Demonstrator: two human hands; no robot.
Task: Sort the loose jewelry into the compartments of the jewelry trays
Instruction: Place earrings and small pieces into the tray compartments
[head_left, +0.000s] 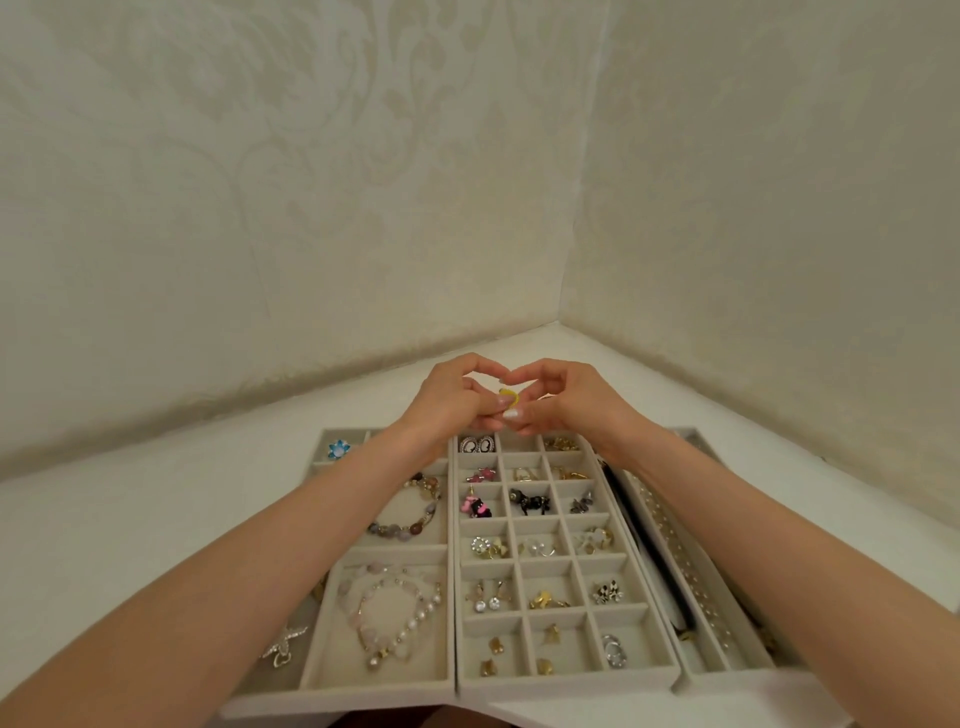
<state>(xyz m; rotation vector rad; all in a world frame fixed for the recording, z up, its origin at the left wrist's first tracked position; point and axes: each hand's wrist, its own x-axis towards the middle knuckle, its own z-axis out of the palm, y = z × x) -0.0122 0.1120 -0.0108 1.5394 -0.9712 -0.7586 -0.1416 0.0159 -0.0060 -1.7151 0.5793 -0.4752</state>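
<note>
Both my hands meet above the far end of the middle jewelry tray (558, 685), fingertips together around a small yellow ring-shaped piece (511, 399). My left hand (452, 397) and my right hand (563, 397) each pinch it. The middle tray has many small compartments holding earrings, charms and rings. The left tray (374, 687) has larger compartments with a beaded bracelet (410, 512) and a pearl bracelet (392, 616). A blue flower piece (338, 448) lies in its far compartment.
A third long tray (698, 597) with dotted lining lies at the right, partly under my right forearm. A silver star-shaped piece (284, 644) lies at the left tray's near left. The trays sit on a white surface (130, 519) in a wallpapered corner.
</note>
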